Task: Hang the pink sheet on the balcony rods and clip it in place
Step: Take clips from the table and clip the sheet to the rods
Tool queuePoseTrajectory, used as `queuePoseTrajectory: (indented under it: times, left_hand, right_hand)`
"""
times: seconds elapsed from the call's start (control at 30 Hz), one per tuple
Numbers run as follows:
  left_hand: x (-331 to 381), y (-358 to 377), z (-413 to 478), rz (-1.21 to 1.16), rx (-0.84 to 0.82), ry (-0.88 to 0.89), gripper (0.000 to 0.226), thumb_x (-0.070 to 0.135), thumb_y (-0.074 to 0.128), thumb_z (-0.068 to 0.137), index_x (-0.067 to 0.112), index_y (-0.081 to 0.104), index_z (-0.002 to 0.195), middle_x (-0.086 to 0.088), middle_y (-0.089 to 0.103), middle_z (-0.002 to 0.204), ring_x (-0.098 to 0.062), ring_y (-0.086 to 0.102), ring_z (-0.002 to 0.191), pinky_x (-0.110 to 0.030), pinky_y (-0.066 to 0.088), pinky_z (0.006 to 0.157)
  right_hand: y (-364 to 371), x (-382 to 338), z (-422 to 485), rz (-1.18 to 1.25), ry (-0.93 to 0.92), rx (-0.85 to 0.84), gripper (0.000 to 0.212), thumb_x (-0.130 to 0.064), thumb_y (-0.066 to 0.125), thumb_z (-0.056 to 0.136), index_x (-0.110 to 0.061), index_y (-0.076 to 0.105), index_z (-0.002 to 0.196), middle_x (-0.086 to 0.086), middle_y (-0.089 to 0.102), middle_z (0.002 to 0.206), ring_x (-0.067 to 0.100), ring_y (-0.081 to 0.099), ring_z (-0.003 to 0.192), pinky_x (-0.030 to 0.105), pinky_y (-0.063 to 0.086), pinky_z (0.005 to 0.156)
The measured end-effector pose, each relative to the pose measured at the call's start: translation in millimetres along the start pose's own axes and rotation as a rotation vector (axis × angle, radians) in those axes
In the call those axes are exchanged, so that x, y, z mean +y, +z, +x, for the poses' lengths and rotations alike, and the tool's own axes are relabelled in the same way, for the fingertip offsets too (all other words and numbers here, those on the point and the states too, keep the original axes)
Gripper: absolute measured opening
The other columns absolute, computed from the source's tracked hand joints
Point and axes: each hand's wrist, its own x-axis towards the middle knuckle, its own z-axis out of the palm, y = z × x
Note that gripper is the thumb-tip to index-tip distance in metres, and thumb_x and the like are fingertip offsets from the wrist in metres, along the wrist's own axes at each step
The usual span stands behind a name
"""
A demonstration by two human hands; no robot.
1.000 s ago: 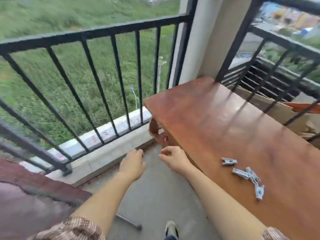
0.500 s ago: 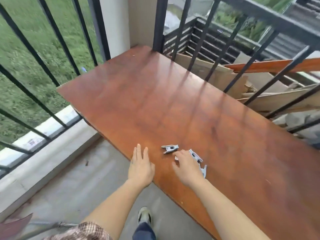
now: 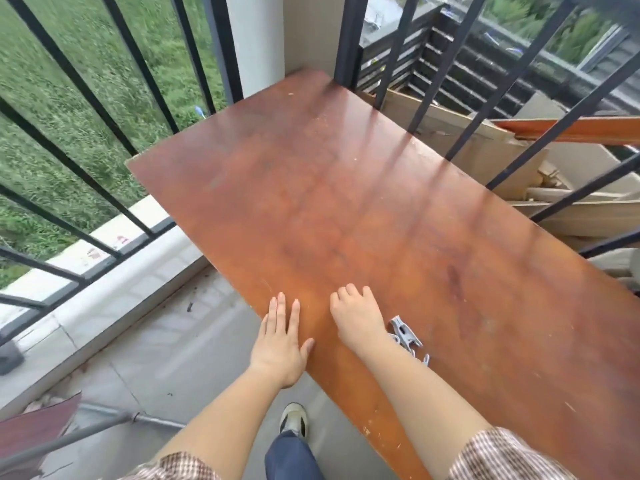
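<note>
My right hand point(image 3: 356, 317) rests on the brown wooden table point(image 3: 346, 202) near its front edge, its fingers curled down over the spot where a single metal clip lay; that clip is hidden. Several more silver metal clips point(image 3: 406, 336) lie just right of that wrist. Flat beside it, my left hand point(image 3: 280, 341) presses on the table edge with straight fingers and holds nothing. A dull reddish-pink sheet corner point(image 3: 34, 427) shows at the lower left, next to a grey metal rod point(image 3: 104, 427).
Black balcony railing point(image 3: 114, 109) runs along the left and behind the table on the right. Cardboard and wooden boards point(image 3: 485, 150) are stacked beyond the right railing. A white pillar point(image 3: 256, 39) stands at the corner. My shoe point(image 3: 293, 419) is on the concrete floor.
The view swung from the left railing to the table. Both hands moved onto the table edge; my right hand slid left over the single clip, which is now out of sight.
</note>
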Motion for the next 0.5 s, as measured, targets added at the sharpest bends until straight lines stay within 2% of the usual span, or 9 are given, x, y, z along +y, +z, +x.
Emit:
queuePoseTrajectory:
  times: [0.07,0.17,0.23,0.3,0.4,0.47,0.5]
  left_hand:
    - [-3.2,-13.8,-3.5,-0.036,-0.056,0.023,0.070,0.045,0.025,0.098,0.017,-0.014,0.150,-0.011,-0.025,0.157,-0.024,-0.020,0.146,-0.037,-0.002,0.120]
    - [-20.2,-34.5,-22.0,-0.223,0.075,-0.047,0.060,0.026,0.036,0.096,0.019,0.014,0.151,-0.005,0.004,0.161,-0.020,0.003,0.148,-0.037,0.018,0.117]
    - [-40.2,-45.7,-41.3,-0.299,0.197,-0.114,0.053,0.017,0.038,0.092,0.020,0.030,0.144,-0.003,0.021,0.156,-0.018,0.017,0.144,-0.036,0.027,0.113]
    - [-67.7,-58.4,-62.5,-0.317,0.240,-0.154,0.047,0.015,0.040,0.090,0.021,0.040,0.137,0.000,0.027,0.153,-0.018,0.022,0.141,-0.036,0.030,0.109]
    - [-119.6,-83.1,-99.7,-0.308,0.343,-0.190,0.041,0.012,0.044,0.087,0.018,0.051,0.127,-0.003,0.035,0.148,-0.020,0.027,0.139,-0.033,0.030,0.109]
    - [-146.5,-104.1,-120.5,-0.277,0.418,-0.184,0.037,0.012,0.047,0.086,0.016,0.056,0.122,-0.005,0.040,0.144,-0.021,0.031,0.137,-0.031,0.030,0.109]
    - [-164.5,-115.6,-138.4,-0.264,0.450,-0.195,0.036,0.011,0.047,0.086,0.016,0.057,0.120,-0.005,0.040,0.143,-0.022,0.032,0.136,-0.031,0.031,0.108]
  right_hand:
    - [-8.1,-1.2,3.2,0.084,0.008,-0.030,0.032,-0.019,0.057,0.085,-0.010,0.053,0.115,0.009,0.058,0.118,0.027,0.049,0.117,0.040,0.036,0.095]
    - [-33.1,-13.1,8.5,0.359,0.101,-0.026,0.025,-0.020,0.052,0.088,-0.012,0.048,0.111,0.007,0.056,0.120,0.027,0.049,0.117,0.037,0.037,0.088]
    - [-53.2,-28.8,14.5,0.577,0.106,-0.096,0.015,-0.019,0.052,0.088,-0.015,0.042,0.098,0.010,0.058,0.114,0.030,0.054,0.107,0.034,0.036,0.074]
    - [-74.6,-51.8,23.3,0.695,0.085,-0.110,0.016,-0.018,0.055,0.086,-0.015,0.041,0.092,0.013,0.062,0.107,0.031,0.054,0.093,0.030,0.033,0.067]
    - [-116.4,-102.9,29.8,0.830,0.028,-0.054,0.015,-0.016,0.064,0.078,-0.007,0.057,0.089,0.012,0.064,0.089,0.028,0.053,0.075,0.029,0.035,0.056]
    - [-140.8,-134.9,31.8,0.932,-0.009,-0.058,0.021,-0.014,0.073,0.069,-0.004,0.064,0.085,0.005,0.059,0.075,0.019,0.050,0.062,0.018,0.035,0.046]
    - [-155.7,-159.3,29.9,0.974,-0.052,-0.061,0.020,-0.013,0.076,0.066,-0.006,0.064,0.080,0.003,0.057,0.071,0.018,0.048,0.060,0.018,0.037,0.046]
